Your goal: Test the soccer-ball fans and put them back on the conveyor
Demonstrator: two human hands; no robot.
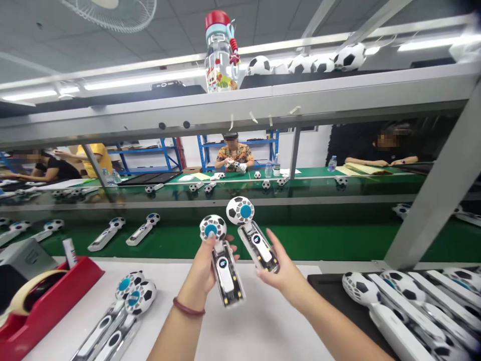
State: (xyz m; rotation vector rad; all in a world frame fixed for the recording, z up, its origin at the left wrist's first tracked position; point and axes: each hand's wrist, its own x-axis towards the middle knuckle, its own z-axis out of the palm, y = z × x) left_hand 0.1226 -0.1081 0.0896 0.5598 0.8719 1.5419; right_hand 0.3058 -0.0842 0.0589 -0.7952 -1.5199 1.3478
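My left hand is closed on a handheld fan with a round football-patterned head and a clear handle. Its thumb lies against the blue centre of the head. Another fan of the same kind, the right fan, is gripped near the handle's lower end between the thumb and fingers of my right hand. Both heads point up and away from me, and small round displays glow on the handles. The two fans are side by side above a white work surface.
More clear-handled fans lie at left beside a red tape dispenser. A black tray at right holds several white fans. Beyond runs a green conveyor with spaced fans. Overhead, a shelf carries a bottle. People sit opposite.
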